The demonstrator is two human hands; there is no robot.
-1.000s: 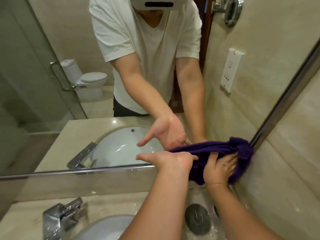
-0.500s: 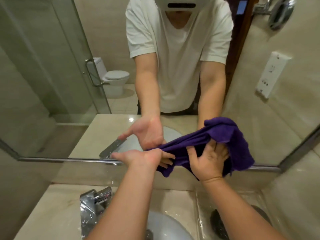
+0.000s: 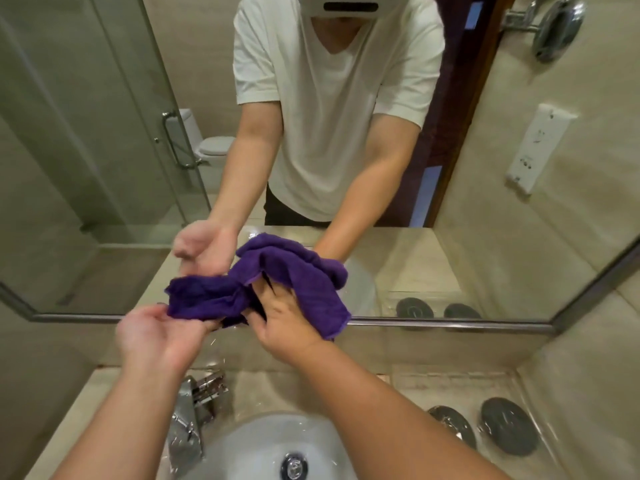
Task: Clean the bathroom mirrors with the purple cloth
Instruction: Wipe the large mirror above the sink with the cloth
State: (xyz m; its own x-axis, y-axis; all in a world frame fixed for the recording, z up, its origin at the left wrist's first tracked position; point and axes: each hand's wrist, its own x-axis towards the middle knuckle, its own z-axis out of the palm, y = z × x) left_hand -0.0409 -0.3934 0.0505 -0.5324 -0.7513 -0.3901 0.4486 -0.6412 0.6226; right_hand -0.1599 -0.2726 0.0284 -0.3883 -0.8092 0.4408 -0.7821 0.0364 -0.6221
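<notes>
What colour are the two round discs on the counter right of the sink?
Dark grey, nearly black, the discs show best in the head view.

Purple cloth (image 3: 304, 278), white basin (image 3: 249, 441), chrome tap (image 3: 187, 424), beige marbled counter (image 3: 450, 386).

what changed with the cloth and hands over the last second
The purple cloth left the mirror's right corner and now sits bunched at the middle of the lower edge of the mirror. The right hand went with it, fingers still spread in the folds. The left hand, earlier flat beside the cloth, has turned palm up and holds its left end. The faucet and sink appear unchanged.
</notes>
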